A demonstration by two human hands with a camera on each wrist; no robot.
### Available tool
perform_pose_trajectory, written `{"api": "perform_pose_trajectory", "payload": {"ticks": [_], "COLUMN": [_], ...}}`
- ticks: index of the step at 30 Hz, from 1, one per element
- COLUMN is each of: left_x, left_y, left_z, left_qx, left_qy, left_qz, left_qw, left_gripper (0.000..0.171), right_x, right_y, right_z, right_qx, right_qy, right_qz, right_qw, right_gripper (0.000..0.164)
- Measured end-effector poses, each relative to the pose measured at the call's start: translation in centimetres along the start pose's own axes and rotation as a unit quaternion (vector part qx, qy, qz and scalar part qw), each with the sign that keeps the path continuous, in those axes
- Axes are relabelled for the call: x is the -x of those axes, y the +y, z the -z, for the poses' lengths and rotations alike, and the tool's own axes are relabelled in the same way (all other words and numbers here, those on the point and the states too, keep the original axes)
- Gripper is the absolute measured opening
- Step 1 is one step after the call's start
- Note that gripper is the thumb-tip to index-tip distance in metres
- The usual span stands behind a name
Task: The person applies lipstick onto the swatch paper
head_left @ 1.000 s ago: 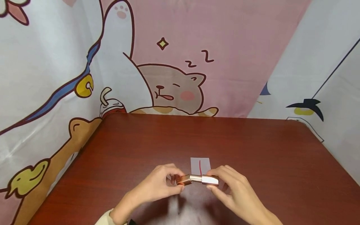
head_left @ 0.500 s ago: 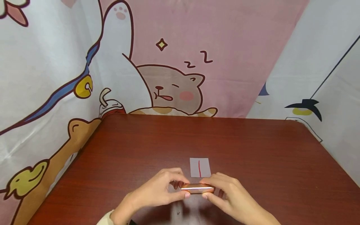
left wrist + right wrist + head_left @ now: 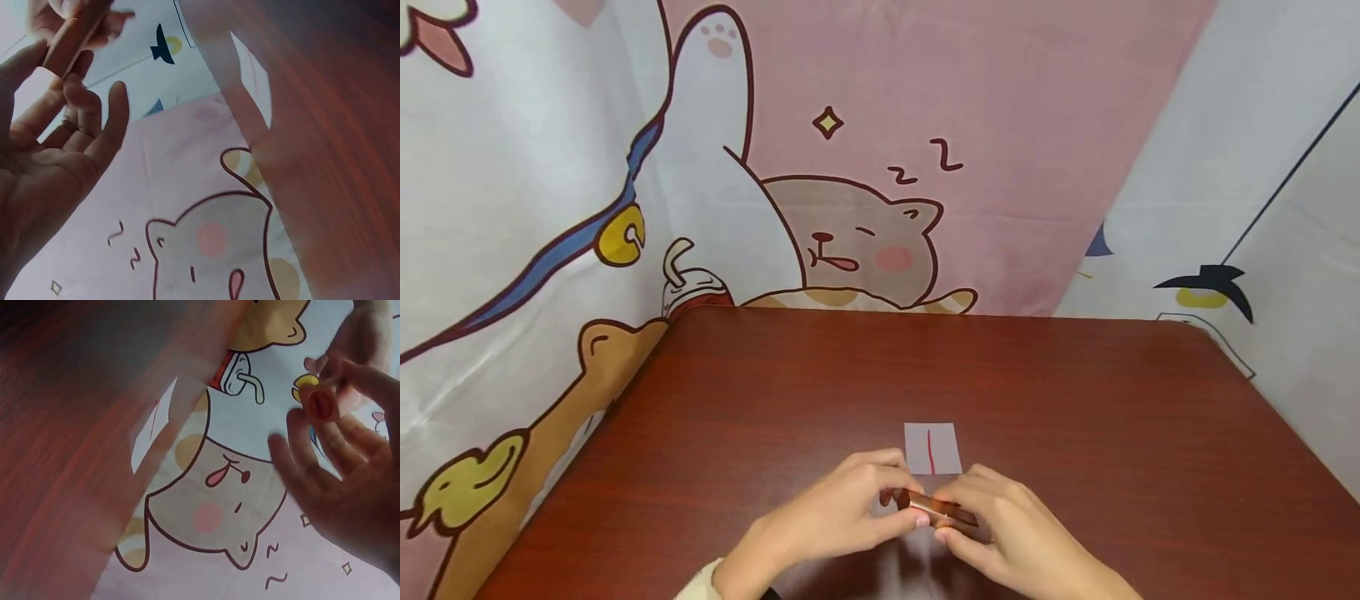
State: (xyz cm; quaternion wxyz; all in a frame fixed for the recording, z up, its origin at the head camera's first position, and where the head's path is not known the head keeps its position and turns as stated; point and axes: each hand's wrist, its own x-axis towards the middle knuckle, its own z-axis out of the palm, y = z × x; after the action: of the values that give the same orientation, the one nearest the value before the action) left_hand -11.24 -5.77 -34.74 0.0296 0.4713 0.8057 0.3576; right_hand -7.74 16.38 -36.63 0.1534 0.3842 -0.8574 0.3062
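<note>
A shiny copper-coloured lipstick tube (image 3: 942,510) is held between both hands above the table, its two parts joined. My left hand (image 3: 846,508) pinches its left end between thumb and fingers, and my right hand (image 3: 1018,529) pinches the right end. The tube tilts down to the right. In the left wrist view the lipstick tube (image 3: 72,44) spans the two hands. The right wrist view shows one round end of the lipstick tube (image 3: 322,405), reddish, near the fingers of my right hand (image 3: 344,481). Just beyond the hands lies a small white paper (image 3: 946,450) bearing a red line.
The dark red-brown table (image 3: 760,392) extends on all sides of the hands. A cartoon-printed cloth (image 3: 1037,150) hangs behind and along the left and right edges of the table.
The lipstick's cap and base, a second ago apart with a metal sleeve showing, have come together. Both hands have moved slightly nearer me, and the tube has turned to slope down rightward.
</note>
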Motion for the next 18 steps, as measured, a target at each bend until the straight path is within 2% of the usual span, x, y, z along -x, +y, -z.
{"api": "perform_pose_trajectory", "payload": {"ticks": [3, 5, 10, 13, 18], "left_x": [-0.7, -0.9, -0.1, 0.9, 2.1], "left_y": [0.3, 0.3, -0.1, -0.5, -1.2], "left_z": [-0.5, -0.7, 0.1, 0.7, 1.1], "left_qx": [-0.019, -0.035, -0.053, -0.050, -0.063], "left_qy": [0.000, 0.012, 0.064, 0.083, 0.097], "left_qz": [-0.002, 0.009, 0.069, 0.090, 0.090], "left_qw": [0.9998, 0.9993, 0.9941, 0.9912, 0.9893], "left_gripper": [0.017, 0.024, 0.033, 0.027, 0.016], "right_x": [-0.1, -0.3, -0.4, -0.3, -0.1], "right_y": [0.1, 0.4, 2.1, 3.3, 4.7], "right_z": [0.0, 0.2, 1.0, 1.2, 0.5], "right_qx": [0.033, 0.052, 0.078, 0.099, 0.155], "right_qy": [0.016, 0.017, -0.011, -0.034, -0.059], "right_qz": [0.004, -0.005, -0.067, -0.124, -0.193], "right_qw": [0.999, 0.998, 0.995, 0.987, 0.967], "right_gripper": [0.013, 0.013, 0.024, 0.027, 0.029]}}
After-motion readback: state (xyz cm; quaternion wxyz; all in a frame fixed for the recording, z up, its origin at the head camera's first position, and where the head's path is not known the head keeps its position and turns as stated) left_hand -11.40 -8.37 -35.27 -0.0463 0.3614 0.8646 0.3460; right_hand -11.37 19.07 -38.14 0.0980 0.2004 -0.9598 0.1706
